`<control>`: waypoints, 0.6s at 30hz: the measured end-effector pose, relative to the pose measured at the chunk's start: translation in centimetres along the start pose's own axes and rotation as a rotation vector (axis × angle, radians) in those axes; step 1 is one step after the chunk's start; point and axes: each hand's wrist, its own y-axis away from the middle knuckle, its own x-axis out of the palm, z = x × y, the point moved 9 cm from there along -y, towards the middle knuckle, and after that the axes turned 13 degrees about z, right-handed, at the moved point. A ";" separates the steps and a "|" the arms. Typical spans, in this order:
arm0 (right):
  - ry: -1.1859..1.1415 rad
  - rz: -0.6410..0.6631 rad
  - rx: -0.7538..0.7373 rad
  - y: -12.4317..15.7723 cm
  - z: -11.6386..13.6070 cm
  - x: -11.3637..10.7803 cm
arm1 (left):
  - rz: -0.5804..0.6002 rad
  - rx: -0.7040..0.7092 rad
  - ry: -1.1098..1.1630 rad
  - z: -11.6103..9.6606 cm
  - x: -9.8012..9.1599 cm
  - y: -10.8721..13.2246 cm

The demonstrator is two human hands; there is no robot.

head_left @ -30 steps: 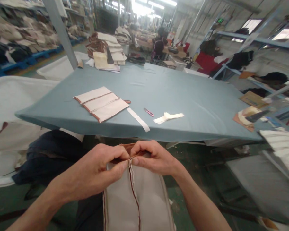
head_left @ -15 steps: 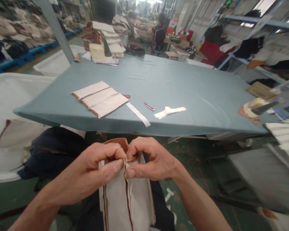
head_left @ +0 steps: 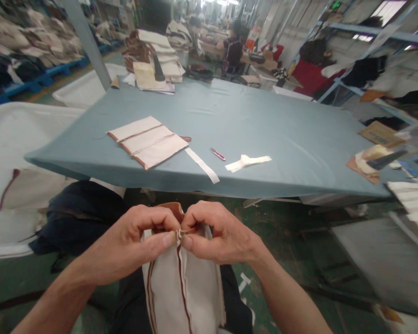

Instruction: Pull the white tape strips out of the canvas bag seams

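While three like pieces (head_left: 148,146) lie seemingly done on the counter (head_left: 282,130) at ten o'clock, the left hand (head_left: 135,243) and right hand (head_left: 221,236) each keep a pinching grip on the top seam of the cream cloth piece (head_left: 181,292) at six o'clock, apparently unfinished.

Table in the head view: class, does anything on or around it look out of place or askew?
Only small things. A white strip lies slantwise, its end at the near edge of the table, and more crumpled strips sit beside the red snips. The three cream panels lie neatly fanned. Nothing looks spilled or damaged.
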 end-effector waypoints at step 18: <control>-0.205 0.121 0.125 -0.6 -2.6 1.3 | 0.072 -0.171 0.264 3.4 0.6 0.5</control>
